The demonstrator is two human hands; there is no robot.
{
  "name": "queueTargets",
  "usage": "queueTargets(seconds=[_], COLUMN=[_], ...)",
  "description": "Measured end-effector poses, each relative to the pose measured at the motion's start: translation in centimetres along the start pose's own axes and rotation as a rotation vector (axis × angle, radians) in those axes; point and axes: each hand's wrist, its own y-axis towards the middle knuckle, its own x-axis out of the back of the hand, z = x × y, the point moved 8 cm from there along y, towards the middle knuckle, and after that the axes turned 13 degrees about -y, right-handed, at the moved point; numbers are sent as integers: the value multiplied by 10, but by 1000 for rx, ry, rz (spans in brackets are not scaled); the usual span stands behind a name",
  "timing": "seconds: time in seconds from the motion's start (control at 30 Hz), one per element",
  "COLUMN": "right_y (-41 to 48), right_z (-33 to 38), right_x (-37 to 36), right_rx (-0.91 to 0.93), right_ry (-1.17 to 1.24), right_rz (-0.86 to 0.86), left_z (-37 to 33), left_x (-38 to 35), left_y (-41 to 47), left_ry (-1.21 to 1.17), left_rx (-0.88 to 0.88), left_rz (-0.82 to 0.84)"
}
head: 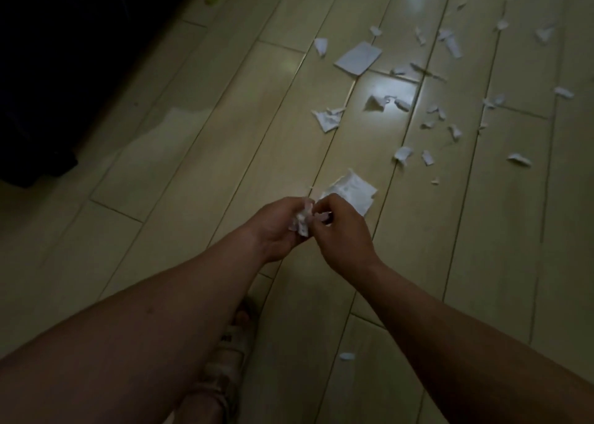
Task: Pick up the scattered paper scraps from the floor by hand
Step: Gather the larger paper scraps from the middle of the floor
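Grip: left hand [276, 227] curled round crumpled white paper-scrap wad [301, 222]; right hand [342, 234] pinching it from 3 o'clock. At 1 o'clock, just beyond, torn white paper sheet [352, 189] on pale plank floor [193, 166].

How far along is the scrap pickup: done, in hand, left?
Done: little; the left hand grips a small wad of scraps. In hand: the right hand pinches at that wad. Left: most of it, including the torn sheet just beyond the hands, the flat sheet farther off, many small bits to the right, and one scrap near the foot.
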Motion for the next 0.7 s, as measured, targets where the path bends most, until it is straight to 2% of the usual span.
queueTargets(seconds=[0.1,0.2,0.3,0.4,0.47,0.53,0.57,0.63,0.7], right_y=[-2,4,19,24,25,31,33,35,32], right_z=[5,18,43,67,60,25,4,-37,-65], right_x=[21,35,43,37,36,41,47,49,32], right_rx=[68,86,72,129,45,-147,-222,-286,-227], right_ry=[-116,-158,-98,17,239,326,229,-143,-416], right_rz=[-14,-58,-107,-13,83,70,45,94,217], left_z=[-8,-34,-61,-88,-101,-104,-101,-85,-56], left_x=[-26,-39,-48,-37,-17,7,18,40,64], left_y=[-13,-21,-28,-34,-33,-28,-23,-8,9], left_ry=[225,419,468,498,491,459,436,375,324], left_rx=[26,19,17,-17,-38,-52,-60,-71,-72], left_rz=[99,74,109,133,96,59,45,9,-43])
